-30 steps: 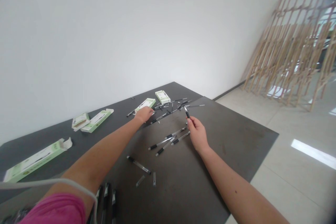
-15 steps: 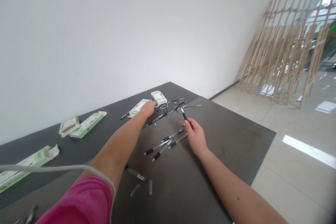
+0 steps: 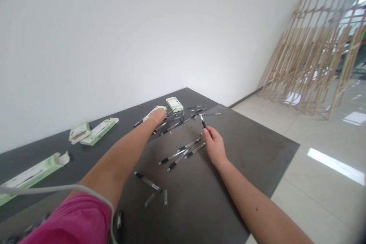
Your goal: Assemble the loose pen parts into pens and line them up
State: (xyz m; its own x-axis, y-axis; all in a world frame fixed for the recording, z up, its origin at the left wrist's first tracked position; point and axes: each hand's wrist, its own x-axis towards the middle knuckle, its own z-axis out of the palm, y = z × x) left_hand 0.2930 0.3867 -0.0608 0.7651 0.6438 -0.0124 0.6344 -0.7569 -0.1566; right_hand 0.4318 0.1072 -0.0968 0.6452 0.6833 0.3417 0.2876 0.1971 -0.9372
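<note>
In the head view my right hand (image 3: 214, 143) is closed on a pen (image 3: 203, 122), its dark grip and pale pointed end standing up above my fingers. My left hand (image 3: 158, 115) reaches to the far part of the table, over the near end of a green-and-white pen box (image 3: 153, 112) and beside a scatter of pen parts (image 3: 183, 116). The fingers of that hand are mostly hidden, so what they hold does not show. Between my arms lie several clear pens with black grips (image 3: 169, 158).
More green-and-white boxes lie at the left, one flat box (image 3: 99, 131) and a longer one (image 3: 34, 173) with open flaps. Two clear caps (image 3: 166, 197) and a pen (image 3: 148, 181) sit near my left forearm. A white cable (image 3: 42, 190) crosses in front. Wooden frames (image 3: 311, 57) lean on the wall.
My left hand has shifted slightly left and toward me, uncovering more of the pen parts on its right. My right hand still holds the pen upright. The view has turned slightly.
</note>
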